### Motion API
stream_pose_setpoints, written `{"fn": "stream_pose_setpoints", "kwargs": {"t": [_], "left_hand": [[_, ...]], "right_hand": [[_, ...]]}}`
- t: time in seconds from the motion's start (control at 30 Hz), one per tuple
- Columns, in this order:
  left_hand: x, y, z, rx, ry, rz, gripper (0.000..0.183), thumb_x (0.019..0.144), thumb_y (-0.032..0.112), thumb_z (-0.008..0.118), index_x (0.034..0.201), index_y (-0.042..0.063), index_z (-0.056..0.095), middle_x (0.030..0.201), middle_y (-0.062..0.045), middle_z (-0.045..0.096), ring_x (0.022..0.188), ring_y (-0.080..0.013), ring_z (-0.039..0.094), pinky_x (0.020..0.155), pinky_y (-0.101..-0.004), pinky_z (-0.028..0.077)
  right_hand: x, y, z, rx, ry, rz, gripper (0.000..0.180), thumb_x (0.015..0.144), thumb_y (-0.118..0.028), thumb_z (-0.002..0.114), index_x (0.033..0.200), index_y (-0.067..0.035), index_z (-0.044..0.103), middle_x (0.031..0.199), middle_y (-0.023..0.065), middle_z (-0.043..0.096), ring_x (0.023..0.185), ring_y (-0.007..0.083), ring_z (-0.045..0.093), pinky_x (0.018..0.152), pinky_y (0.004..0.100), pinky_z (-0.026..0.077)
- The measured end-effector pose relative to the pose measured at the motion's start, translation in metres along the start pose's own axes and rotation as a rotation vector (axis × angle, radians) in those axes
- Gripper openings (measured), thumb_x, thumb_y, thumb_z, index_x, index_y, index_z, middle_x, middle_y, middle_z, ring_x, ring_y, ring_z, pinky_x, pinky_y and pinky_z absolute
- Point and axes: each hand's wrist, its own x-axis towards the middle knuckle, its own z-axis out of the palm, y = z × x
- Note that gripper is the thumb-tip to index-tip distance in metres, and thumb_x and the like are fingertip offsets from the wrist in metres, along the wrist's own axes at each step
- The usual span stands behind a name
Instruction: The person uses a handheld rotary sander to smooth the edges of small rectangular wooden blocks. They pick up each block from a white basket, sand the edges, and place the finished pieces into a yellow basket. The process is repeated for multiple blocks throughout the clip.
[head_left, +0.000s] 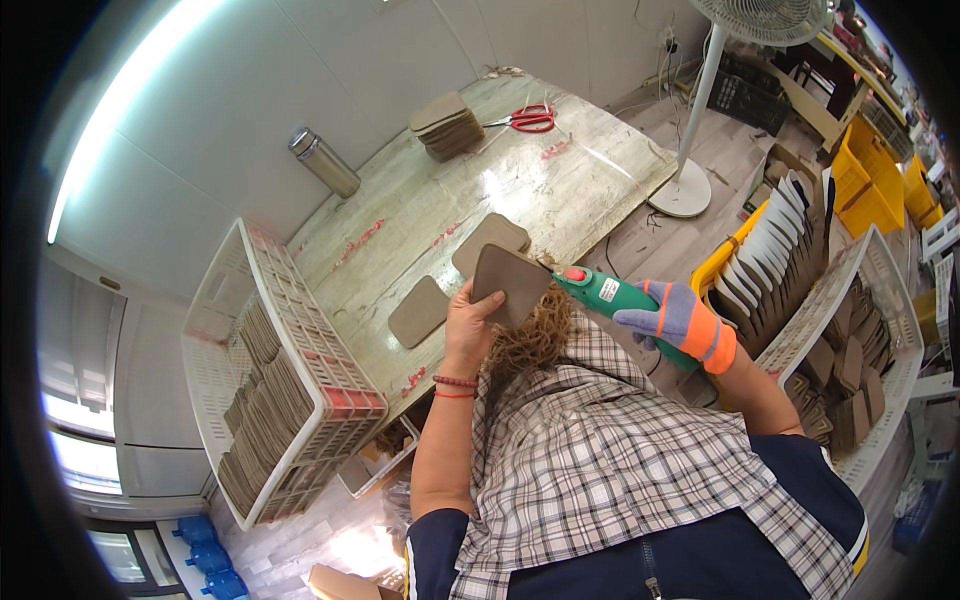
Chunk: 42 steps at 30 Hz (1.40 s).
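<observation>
My bare left hand (471, 330) grips a brown-grey flat pad (511, 281) with rounded corners, thumb on its face. A green hand-held electric trimmer (619, 296) with a red button is in my gloved right hand (679, 322). Its tip meets the pad's right edge, where a few fibres stick out; the blade itself is too small to make out. Beneath the pad, a heap of curly brown trimmings (536, 337) lies on my checked apron (615, 427). Two similar pads, one farther back (480, 244) and one nearer (418, 311), lie on the worktable (405, 225) beyond my left hand.
A pad stack (448, 131), red-handled scissors (529, 118) and a steel flask (324, 161) stand or lie toward the table's back. White crates of pads flank me left (322, 360) and right (900, 352). A yellow crate (709, 274) and a fan base (681, 187) are to the right.
</observation>
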Motion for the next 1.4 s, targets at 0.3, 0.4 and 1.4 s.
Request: {"fn": "stream_pose_setpoints", "kwargs": {"t": [0.3,0.4,1.4], "left_hand": [[-0.013,-0.004,0.005,0.245,-0.015,-0.153,0.035,0.083,-0.007,0.063,0.117,-0.002,0.063,0.103,-0.007,0.07,0.085,-0.0128,0.066,0.076,-0.0273,0.054],[-0.015,-0.006,0.002,0.298,-0.051,-0.174,0.037,0.083,-0.007,0.063,0.119,-0.002,0.061,0.103,-0.007,0.069,0.085,-0.013,0.066,0.077,-0.0273,0.054],[-0.014,0.03,0.018,0.646,-0.117,-0.155,0.016,0.072,-0.002,0.076,0.086,0.0,0.069,0.078,-0.005,0.07,0.067,-0.011,0.065,0.063,-0.0237,0.052]], "right_hand": [[0.007,0.006,0.012,-0.248,0.058,-0.057,0.045,0.084,-0.026,0.075,0.116,0.002,0.06,0.075,0.0016,0.062,0.059,0.0058,0.055,0.052,0.0213,0.045],[0.015,0.01,0.012,-0.168,0.044,-0.041,0.045,0.084,-0.026,0.076,0.116,0.001,0.06,0.075,0.0015,0.063,0.06,0.0058,0.056,0.052,0.0213,0.046],[0.008,0.003,-0.002,-0.333,-0.162,0.067,0.045,0.08,-0.037,0.077,0.103,0.0,0.064,0.07,0.0025,0.062,0.057,0.0076,0.056,0.053,0.0225,0.047]]}}
